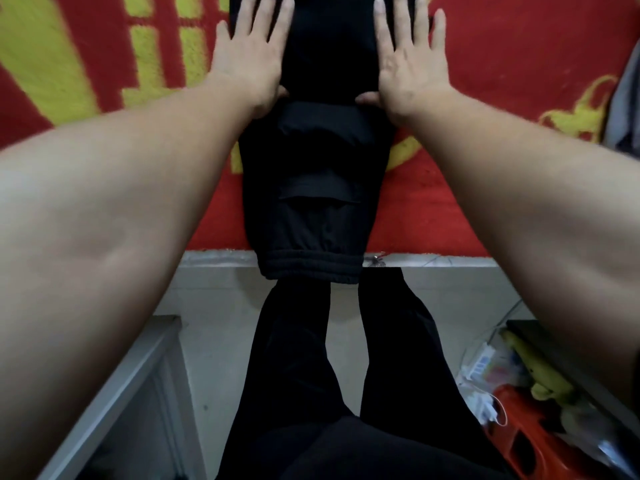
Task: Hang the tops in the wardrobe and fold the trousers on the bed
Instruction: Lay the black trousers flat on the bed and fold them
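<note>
Pressing left hand (247, 53): yours lies flat, fingers straight, on the left edge of the trousers (318, 174).
Trousers: black, stretched between your hands on the red and yellow blanket (519, 46), cuff hanging over the edge of the bed (433, 260).
Right hand (412, 64): yours lies flat, fingers straight, on the right edge.

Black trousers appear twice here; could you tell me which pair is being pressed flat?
The trousers on the red blanket, under the flat left hand and right hand; the other pair is worn by the person standing at the bed.
</note>
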Available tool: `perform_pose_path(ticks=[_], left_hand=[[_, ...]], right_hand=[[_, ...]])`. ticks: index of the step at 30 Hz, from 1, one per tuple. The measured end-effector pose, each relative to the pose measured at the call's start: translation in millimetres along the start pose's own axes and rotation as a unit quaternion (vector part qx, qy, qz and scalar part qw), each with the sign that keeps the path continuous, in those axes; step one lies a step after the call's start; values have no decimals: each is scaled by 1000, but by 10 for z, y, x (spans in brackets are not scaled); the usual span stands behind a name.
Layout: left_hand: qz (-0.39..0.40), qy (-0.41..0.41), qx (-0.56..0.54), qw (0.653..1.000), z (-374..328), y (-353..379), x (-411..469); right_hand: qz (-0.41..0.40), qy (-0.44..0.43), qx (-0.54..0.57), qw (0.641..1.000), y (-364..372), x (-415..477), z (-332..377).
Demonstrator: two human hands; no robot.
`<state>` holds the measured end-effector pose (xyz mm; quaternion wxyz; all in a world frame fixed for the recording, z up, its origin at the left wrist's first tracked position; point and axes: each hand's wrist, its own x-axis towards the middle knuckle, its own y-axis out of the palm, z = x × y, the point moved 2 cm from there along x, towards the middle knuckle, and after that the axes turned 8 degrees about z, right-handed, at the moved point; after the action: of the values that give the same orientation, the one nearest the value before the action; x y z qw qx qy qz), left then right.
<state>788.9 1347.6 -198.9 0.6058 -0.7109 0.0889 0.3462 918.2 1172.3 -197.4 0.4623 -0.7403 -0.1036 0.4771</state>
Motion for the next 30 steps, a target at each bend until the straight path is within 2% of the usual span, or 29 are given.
perform_pose_path(ticks=[3,5,7,9,11,13,15,17,22,30], left_hand=[[-102,-38,-94,990,-169,129,-412],[-146,-57,-152,976,-294,294,-813],[-162,-30,-155,974,-378,517,-1214],[-144,42,-133,980,-424,785,-1582],[-45,108,-90,989,-436,1067,-1863],[78,119,-26,989,-403,1285,-1954],[126,121,39,984,-363,1378,-1893],[132,137,78,979,-349,1409,-1822],[120,170,148,967,-317,1493,-1842],[55,204,212,954,-340,1506,-1789]], right_hand=[[-90,2,66,994,56,-426,159],[-139,-58,112,982,213,-820,268],[-141,-149,115,972,454,-1190,361],[-80,-226,91,966,728,-1503,450],[5,-259,74,963,977,-1727,537],[50,-250,87,963,1112,-1795,581],[56,-248,105,961,1148,-1753,588],[66,-265,92,958,1181,-1715,566],[87,-290,-76,950,1342,-1759,489],[33,-263,-10,964,1392,-1732,528]])
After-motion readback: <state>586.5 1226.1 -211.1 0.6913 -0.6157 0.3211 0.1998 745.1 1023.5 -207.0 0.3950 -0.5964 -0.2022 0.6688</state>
